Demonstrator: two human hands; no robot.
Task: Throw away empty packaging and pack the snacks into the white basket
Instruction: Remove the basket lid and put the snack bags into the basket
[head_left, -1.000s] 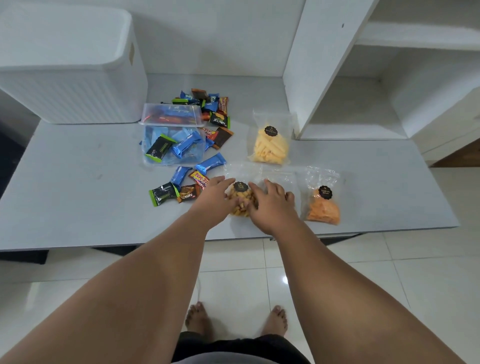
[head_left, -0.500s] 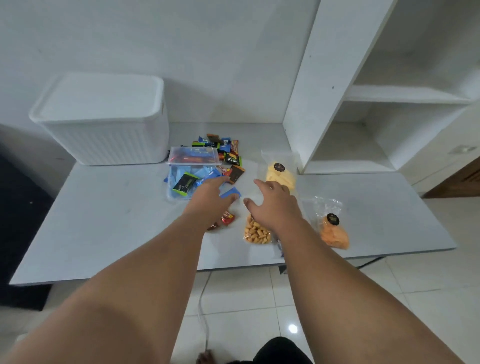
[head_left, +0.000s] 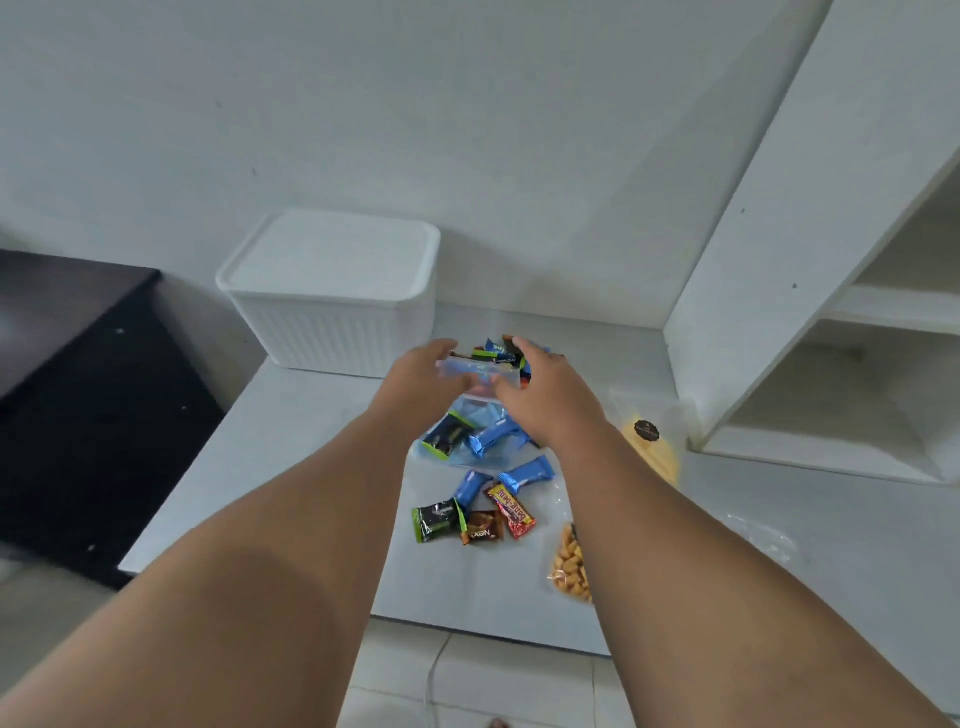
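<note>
We placed our left hand and right hand at either end of the clear snack box (two-handed, we judged, because it sat loaded). The blurred fingers curved round it, but we could not tell whether they gripped it.

Plain white painted wall behind, soft even light. Pale grey flat counter runs against it. White open shelving unit stands on the counter's right end. Dark brown, near-black furniture top sits left, lower. Glossy white tiled floor shows below the counter edge.
</note>
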